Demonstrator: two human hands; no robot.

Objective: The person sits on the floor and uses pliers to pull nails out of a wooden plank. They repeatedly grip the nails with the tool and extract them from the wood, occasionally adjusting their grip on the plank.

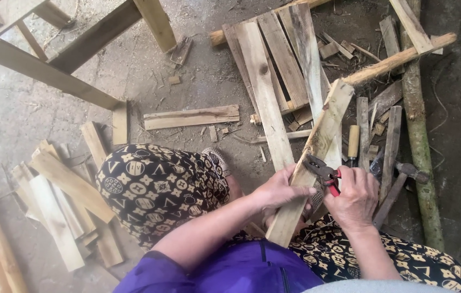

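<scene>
I sit on the ground with a pale wooden plank slanted across my lap. My left hand grips the plank near its lower middle. My right hand is closed on the red handles of a pair of pliers, whose dark jaws press against the plank's right edge just above my left thumb. What the jaws bite on is too small to tell. My knees in black patterned trousers flank the plank.
A hammer lies right of my right hand, beside a wooden-handled tool. A pallet of nailed boards and round poles lie ahead. Loose slats are piled at left; a wooden frame stands upper left.
</scene>
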